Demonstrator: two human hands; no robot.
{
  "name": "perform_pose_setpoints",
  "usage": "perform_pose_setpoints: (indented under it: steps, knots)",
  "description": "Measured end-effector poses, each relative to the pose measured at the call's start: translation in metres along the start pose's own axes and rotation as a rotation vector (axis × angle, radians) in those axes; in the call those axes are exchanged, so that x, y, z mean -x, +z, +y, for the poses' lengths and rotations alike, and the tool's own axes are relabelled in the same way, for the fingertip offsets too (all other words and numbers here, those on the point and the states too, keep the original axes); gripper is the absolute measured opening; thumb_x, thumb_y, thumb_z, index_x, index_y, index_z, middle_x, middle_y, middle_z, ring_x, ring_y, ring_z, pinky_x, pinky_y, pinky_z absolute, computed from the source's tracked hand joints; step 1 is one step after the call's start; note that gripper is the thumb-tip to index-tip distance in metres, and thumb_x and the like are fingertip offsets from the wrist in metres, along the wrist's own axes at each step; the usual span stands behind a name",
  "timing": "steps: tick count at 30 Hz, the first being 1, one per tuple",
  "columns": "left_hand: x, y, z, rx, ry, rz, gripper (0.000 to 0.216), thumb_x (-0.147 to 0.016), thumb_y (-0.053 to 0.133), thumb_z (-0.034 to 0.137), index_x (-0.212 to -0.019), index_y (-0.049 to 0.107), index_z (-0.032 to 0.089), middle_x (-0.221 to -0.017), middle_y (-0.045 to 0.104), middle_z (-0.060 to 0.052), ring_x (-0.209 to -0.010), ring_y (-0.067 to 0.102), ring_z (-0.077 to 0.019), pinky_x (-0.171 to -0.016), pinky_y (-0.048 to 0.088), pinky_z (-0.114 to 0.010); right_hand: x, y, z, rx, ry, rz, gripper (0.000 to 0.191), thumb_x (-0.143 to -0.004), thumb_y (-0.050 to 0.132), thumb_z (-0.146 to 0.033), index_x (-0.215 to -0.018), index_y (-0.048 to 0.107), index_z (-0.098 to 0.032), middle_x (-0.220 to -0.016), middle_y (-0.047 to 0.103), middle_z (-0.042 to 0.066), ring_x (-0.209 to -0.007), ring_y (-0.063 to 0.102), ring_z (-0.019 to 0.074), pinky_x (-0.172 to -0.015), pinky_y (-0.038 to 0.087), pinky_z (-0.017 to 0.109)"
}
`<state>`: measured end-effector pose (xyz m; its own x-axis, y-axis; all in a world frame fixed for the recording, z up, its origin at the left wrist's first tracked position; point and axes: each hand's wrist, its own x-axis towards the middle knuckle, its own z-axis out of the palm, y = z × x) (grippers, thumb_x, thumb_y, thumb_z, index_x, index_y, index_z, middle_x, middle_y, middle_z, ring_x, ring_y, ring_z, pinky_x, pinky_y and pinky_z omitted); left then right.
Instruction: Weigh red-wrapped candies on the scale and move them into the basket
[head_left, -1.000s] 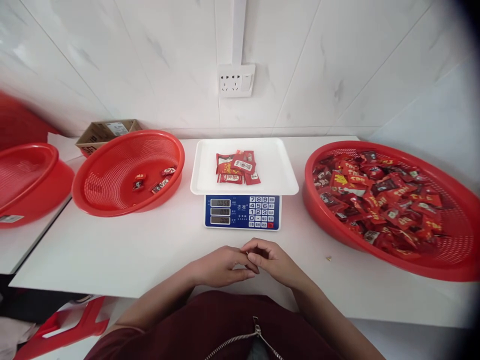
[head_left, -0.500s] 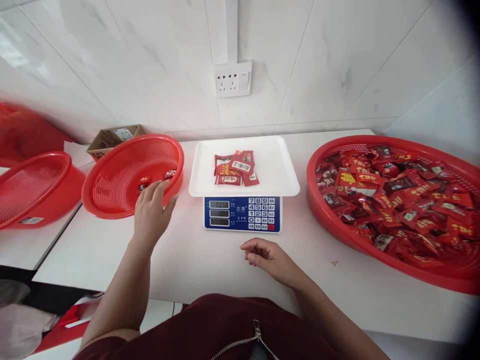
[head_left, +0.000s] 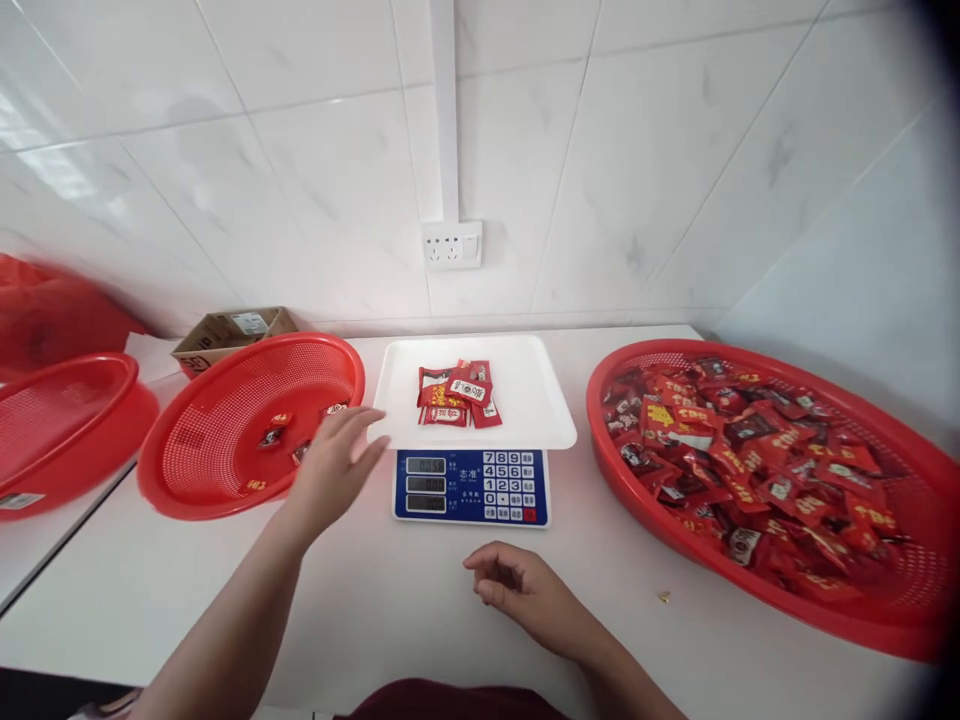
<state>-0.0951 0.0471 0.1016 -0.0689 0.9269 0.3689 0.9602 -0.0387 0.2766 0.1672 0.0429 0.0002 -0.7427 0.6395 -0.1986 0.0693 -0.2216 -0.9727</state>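
My left hand [head_left: 337, 468] is open, with fingers stretched toward the left edge of a white tray [head_left: 525, 400] and nothing seen in it. Several small red snack packets [head_left: 457, 392] lie in a loose pile on that tray, which sits on a blue digital scale [head_left: 471, 488]. Left of the tray stands a red basket [head_left: 176, 450], partly behind my left hand, with several red packets [head_left: 274, 432] in it. My right hand [head_left: 525, 595] hovers over the counter in front of the scale, its fingers loosely curled, thumb apart, holding nothing visible.
A large red basket [head_left: 626, 470] full of red packets stands at right. Another red basket [head_left: 75, 440], a cardboard box [head_left: 217, 345] and a red bag [head_left: 56, 300] are at left. A tiny gold scrap [head_left: 664, 597] lies on the white counter [head_left: 375, 620].
My left hand has moved right, from over the left basket to the tray's edge. More packets show in that basket. My right hand stays before the scale. The view has tilted up.
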Motion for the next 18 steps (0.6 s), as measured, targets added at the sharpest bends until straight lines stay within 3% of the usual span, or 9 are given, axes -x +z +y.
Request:
perform_pose_setpoints:
  steps: [4,8,12,18]
  knots:
    - [-0.056,0.038,0.032,0.108,0.295,-0.188,0.052,-0.086,0.045,0.049,-0.130,0.041,0.023,-0.140,0.037,-0.009,-0.132,0.028,-0.0272,-0.104,0.031,-0.043,0.000,0.004,0.002,-0.033,-0.017,0.006,0.039,-0.074,0.062,-0.051,-0.094,0.060,-0.018,-0.072,0.052,0.000,-0.067,0.050,0.0126,-0.063,0.040,0.027]
    - [-0.098,0.066,0.045,0.020,0.387,-0.308,0.072,-0.077,0.047,0.065,-0.137,0.032,0.028,-0.148,0.024,-0.010,-0.136,0.011,-0.0355,-0.107,0.011,-0.058,0.002,0.006,0.000,0.002,-0.022,0.010,0.039,-0.072,0.063,-0.052,-0.093,0.061,-0.019,-0.072,0.053,-0.001,-0.066,0.051,0.0128,-0.065,0.040,0.027]
    - [-0.114,0.079,0.048,-0.020,0.422,-0.388,0.067,-0.076,0.045,0.067,-0.132,0.040,0.030,-0.143,0.033,-0.009,-0.134,0.019,-0.0364,-0.103,0.015,-0.061,0.005,0.007,-0.003,0.050,-0.043,-0.003,0.035,-0.074,0.061,-0.048,-0.095,0.062,-0.019,-0.073,0.056,0.000,-0.068,0.051,0.0134,-0.067,0.041,0.028]
    - [-0.119,0.084,0.053,0.002,0.396,-0.309,0.049,-0.080,0.048,0.058,-0.113,0.055,0.022,-0.123,0.050,-0.010,-0.118,0.042,-0.0288,-0.096,0.034,-0.045,0.007,0.010,-0.004,0.120,-0.027,0.001,0.030,-0.076,0.061,-0.041,-0.094,0.064,-0.019,-0.075,0.059,0.002,-0.070,0.053,0.0150,-0.069,0.041,0.029]
